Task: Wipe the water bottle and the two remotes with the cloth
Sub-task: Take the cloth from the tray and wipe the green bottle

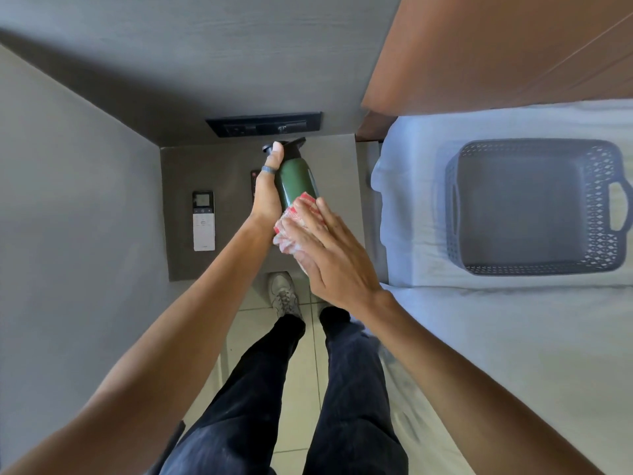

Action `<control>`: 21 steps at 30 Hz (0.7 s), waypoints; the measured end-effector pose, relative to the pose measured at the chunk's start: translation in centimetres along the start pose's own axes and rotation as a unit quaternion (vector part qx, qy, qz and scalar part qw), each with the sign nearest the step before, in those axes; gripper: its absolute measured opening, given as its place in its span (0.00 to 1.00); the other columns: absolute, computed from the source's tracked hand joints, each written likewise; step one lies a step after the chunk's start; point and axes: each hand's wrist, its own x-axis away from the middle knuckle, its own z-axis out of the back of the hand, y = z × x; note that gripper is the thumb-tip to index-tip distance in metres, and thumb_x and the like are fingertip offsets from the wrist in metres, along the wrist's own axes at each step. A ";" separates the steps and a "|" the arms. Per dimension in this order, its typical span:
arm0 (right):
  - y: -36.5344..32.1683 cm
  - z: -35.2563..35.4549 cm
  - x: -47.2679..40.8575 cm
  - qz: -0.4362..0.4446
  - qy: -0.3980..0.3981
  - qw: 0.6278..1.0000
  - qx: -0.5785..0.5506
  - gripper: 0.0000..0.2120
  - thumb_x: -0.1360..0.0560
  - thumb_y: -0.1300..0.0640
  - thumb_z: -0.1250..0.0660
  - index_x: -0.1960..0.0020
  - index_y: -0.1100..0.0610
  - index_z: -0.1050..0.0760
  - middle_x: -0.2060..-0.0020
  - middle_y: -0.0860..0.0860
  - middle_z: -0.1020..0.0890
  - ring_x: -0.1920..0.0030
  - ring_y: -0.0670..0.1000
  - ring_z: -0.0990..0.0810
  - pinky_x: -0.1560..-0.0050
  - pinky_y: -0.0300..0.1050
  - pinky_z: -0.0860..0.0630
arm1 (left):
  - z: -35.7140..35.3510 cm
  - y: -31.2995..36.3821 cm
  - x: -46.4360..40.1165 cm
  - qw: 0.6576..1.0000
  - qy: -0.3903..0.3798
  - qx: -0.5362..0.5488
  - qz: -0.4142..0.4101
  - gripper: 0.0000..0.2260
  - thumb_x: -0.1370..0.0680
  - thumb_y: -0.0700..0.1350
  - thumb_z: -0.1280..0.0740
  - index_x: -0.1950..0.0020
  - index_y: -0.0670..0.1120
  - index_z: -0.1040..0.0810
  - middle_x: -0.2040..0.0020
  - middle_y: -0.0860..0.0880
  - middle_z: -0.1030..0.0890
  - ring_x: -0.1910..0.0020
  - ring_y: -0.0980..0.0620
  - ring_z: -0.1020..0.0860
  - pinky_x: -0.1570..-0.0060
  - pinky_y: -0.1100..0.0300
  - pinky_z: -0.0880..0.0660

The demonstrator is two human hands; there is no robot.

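Nearest, on the tile floor: dark trousers and one pale shoe (283,296), standing right at the edge of the bench (178,173).

Just above that, the right hand (329,255), grip spread flat with fingers extended, pressing the red-and-white cloth (297,221) against the lower body of the water bottle (295,176). Cloth bunched under the palm, wrapped partly round the bottle's base end; not pinched between fingertips so far as can be seen, only held by pressure against the bottle.

Beside it, the left hand (266,197), grip clenched round the green bottle's middle, thumb reaching up toward the black cap, a dark ring on that thumb. Bottle lifted clear of the bench and tilted, cap end pointing away toward the wall.

Further out, on the bench: a white remote (203,221) lying flat, well apart to the left of the hands, untouched. A second, dark remote (255,181) mostly hidden behind the left hand, only a sliver with a red spot showing; details impossible to tell.

Beyond, a black socket panel (263,124) set in the wall. Off to the right, a grey plastic basket (534,207) resting on the bed (513,337).

Judging progress: bottle wiping in hand, at the lower part, upper body and cap likely left to cover. Both remotes lying on the bench, so seemingly not yet wiped. Roughly the first of three items under way.
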 end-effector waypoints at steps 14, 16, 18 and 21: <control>-1.3 1.4 -1.7 -0.323 0.072 0.870 -0.365 0.24 0.22 0.22 0.52 0.31 0.24 0.29 0.70 0.37 0.17 0.73 0.50 0.16 0.76 0.52 0.20 | 0.6 3.0 0.3 0.990 -0.132 0.043 -0.029 0.31 0.22 0.69 0.35 0.53 0.39 0.20 0.57 0.40 0.19 0.60 0.41 0.21 0.53 0.50 0.21; -2.9 0.7 0.2 -0.289 0.121 0.886 -0.342 0.19 0.15 0.34 0.51 0.26 0.26 0.34 0.41 0.29 0.17 0.54 0.49 0.12 0.56 0.63 0.14 | 0.2 2.6 0.0 0.992 -0.123 0.031 -0.023 0.31 0.21 0.69 0.35 0.54 0.39 0.20 0.58 0.41 0.19 0.62 0.42 0.21 0.57 0.51 0.21; -3.4 -0.1 1.1 -0.210 0.151 0.943 -0.209 0.22 0.12 0.45 0.51 0.18 0.41 0.38 0.20 0.44 0.29 0.24 0.50 0.26 0.27 0.65 0.25 | -0.2 1.7 0.3 0.996 -0.085 0.027 -0.024 0.30 0.21 0.69 0.35 0.55 0.40 0.19 0.58 0.41 0.19 0.62 0.43 0.20 0.57 0.52 0.20; -4.2 -0.6 0.2 -0.158 0.128 0.979 -0.034 0.25 0.13 0.51 0.46 0.17 0.53 0.37 0.17 0.55 0.36 0.17 0.63 0.36 0.24 0.63 0.28 | 0.5 1.3 0.4 0.996 -0.082 0.046 -0.011 0.29 0.22 0.67 0.33 0.58 0.41 0.17 0.61 0.42 0.17 0.62 0.44 0.18 0.58 0.53 0.19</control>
